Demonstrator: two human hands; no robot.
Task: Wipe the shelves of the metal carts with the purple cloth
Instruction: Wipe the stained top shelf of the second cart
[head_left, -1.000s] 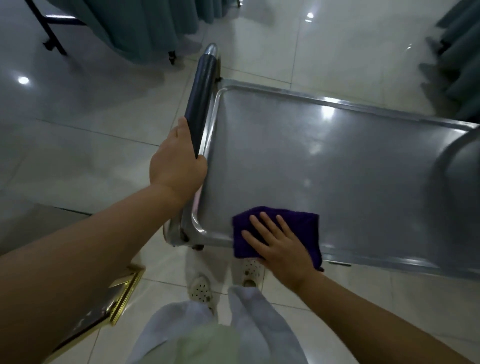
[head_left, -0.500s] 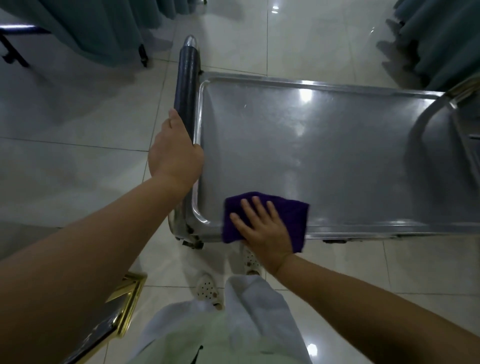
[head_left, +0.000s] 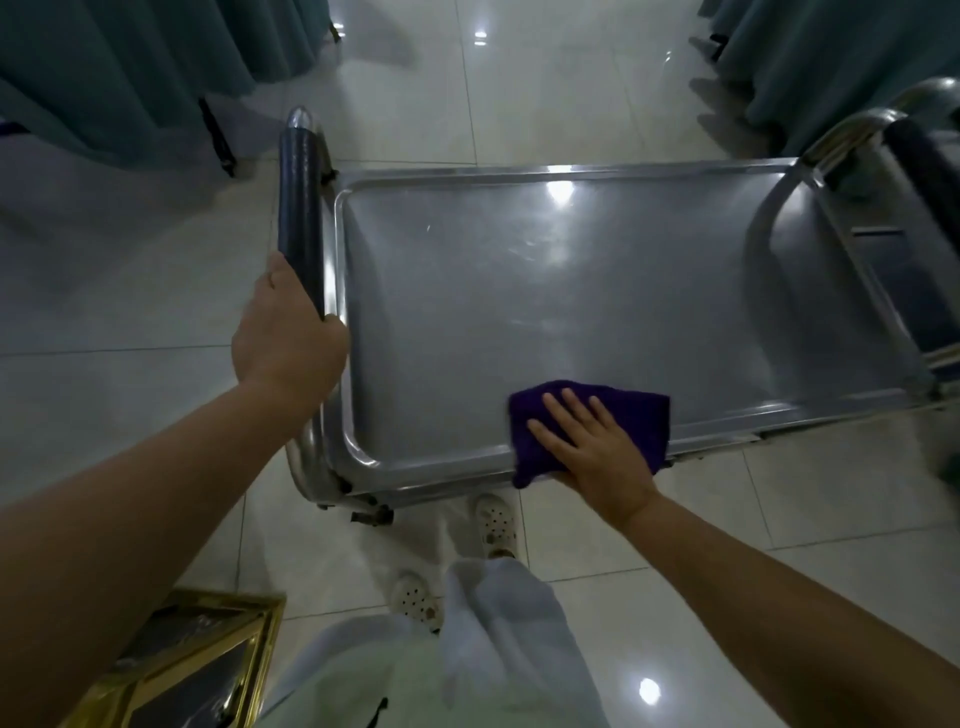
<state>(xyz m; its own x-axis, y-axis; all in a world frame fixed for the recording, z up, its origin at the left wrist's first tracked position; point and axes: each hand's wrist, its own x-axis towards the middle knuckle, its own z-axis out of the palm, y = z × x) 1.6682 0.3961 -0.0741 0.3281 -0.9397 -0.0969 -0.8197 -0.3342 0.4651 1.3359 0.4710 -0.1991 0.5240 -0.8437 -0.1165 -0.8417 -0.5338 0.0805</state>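
Cloth (head_left: 634, 415) on steel: the purple cloth lies flat on the top shelf (head_left: 545, 291) of the metal cart, at the shelf's near edge, with one corner drooping over the rim toward the person's feet. Right hand (head_left: 592, 452) lies palm-down on top of it, fingers (head_left: 558, 413) straight and fanned apart, pressing the cloth onto the metal; the wrist sits just off the shelf's near rim and the forearm runs back toward the lower right corner. Left hand (head_left: 288, 332) is up at the shelf's left end, curled round the dark padded handle (head_left: 300, 208) at its near end, thumb lying along the outer side, the rest of the fingers wrapped out of sight behind the bar. That forearm stretches in long and straight from the lower left. Beyond the shelf's right end stands a second cart (head_left: 914, 218), its own dark handle close against the first. Below the shelf's near rim, two white perforated clogs (head_left: 496, 522) stand on the glossy tiled floor (head_left: 130, 312). Teal drapes (head_left: 104, 67) hang beyond the handle.
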